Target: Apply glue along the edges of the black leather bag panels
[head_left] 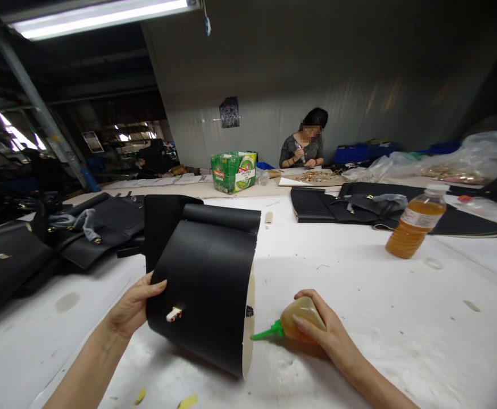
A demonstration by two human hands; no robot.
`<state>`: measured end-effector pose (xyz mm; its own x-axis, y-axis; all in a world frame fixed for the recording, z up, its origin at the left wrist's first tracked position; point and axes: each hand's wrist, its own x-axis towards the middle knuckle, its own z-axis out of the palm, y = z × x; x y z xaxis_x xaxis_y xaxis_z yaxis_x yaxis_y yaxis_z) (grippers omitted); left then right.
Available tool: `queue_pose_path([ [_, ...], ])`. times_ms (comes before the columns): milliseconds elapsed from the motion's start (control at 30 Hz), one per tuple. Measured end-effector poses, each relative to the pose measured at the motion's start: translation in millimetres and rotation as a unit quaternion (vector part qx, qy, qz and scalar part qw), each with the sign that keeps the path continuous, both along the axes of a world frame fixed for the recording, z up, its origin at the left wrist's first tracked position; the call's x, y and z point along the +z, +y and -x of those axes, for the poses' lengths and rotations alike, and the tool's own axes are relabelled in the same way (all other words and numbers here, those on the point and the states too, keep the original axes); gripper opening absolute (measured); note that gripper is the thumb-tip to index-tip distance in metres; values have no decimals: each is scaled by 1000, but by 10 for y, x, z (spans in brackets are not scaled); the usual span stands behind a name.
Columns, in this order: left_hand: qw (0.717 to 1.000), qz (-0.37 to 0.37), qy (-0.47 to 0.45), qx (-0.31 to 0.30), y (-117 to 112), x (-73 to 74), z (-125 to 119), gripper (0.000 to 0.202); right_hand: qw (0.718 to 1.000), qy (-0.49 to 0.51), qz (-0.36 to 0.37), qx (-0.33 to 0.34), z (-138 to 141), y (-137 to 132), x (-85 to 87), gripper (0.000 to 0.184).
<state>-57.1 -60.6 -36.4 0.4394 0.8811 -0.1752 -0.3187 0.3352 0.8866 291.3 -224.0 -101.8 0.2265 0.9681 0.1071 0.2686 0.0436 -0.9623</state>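
My left hand [134, 307] grips the left edge of a curved black leather panel [208, 284] that stands bent on the white table [359, 295]. A small pale clasp [174, 313] sits on the panel's front. My right hand [322, 329] is wrapped round a small amber glue bottle [300, 319]. Its green nozzle [267, 333] points left and touches the panel's pale inner edge near a dark spot.
Black leather pieces [99, 227] lie at left and across the back right [342, 205]. An amber-filled plastic bottle [416, 222] stands at right. A green carton [233, 170] and clear plastic bags [465, 156] sit further back. Another person [303, 145] works at the far end.
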Motion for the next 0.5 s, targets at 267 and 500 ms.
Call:
queue_pose_path([
  [267, 1000, 6, -6, 3, 35, -14, -3, 42, 999, -20, -6, -41, -9, 20, 12, 42],
  [500, 1000, 6, -15, 5, 51, -29, -7, 53, 1000, 1, -11, 3, -8, 22, 48, 40],
])
